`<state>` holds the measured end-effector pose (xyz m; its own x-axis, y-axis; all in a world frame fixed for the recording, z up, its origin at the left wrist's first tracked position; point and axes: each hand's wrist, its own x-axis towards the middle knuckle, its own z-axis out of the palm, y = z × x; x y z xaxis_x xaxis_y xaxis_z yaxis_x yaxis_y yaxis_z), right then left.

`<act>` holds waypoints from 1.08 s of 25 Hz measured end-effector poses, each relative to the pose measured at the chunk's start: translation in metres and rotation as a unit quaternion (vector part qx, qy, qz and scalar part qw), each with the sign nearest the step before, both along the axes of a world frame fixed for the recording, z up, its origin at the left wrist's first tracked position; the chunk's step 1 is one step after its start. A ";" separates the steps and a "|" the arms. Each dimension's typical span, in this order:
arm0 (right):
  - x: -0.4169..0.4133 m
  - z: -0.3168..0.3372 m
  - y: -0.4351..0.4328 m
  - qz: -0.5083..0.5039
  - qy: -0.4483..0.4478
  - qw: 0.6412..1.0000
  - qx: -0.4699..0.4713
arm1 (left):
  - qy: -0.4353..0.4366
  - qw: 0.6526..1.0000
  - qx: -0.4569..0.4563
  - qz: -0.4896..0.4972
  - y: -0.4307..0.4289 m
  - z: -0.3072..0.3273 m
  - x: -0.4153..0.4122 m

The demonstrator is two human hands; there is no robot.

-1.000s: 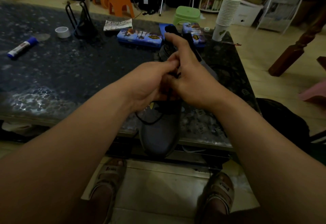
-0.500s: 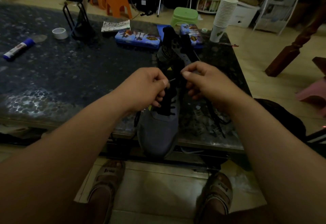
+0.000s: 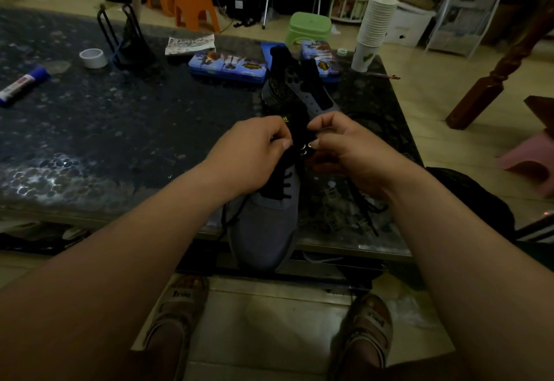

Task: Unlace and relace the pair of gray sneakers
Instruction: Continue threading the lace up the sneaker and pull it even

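Left hand (image 3: pixel 254 156) has its fingers curled and pinches the black lace (image 3: pixel 286 186) near the top of the gray sneaker (image 3: pixel 263 230). Right hand (image 3: pixel 353 153) is just beside it, curled too, and pinches the sneaker's edge by the shiny lace holes. The sneaker lies on the counter (image 3: pixel 120 129) with its toe sticking out over the near edge. The other sneaker (image 3: pixel 299 93) sits just behind it. A loose lace (image 3: pixel 364 209) lies by the right wrist. Farther back are a blue tin (image 3: pixel 227 64), a stack of paper cups (image 3: pixel 376 27), a tape roll (image 3: pixel 93 57) and a glue stick (image 3: pixel 22 84).
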<state>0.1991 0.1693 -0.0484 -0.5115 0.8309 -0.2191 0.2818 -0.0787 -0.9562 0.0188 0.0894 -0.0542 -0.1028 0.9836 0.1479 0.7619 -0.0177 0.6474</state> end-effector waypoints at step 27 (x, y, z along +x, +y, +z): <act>0.004 -0.011 -0.020 0.004 -0.014 0.999 0.042 | 0.042 0.999 -0.003 -0.008 0.002 0.005 0.006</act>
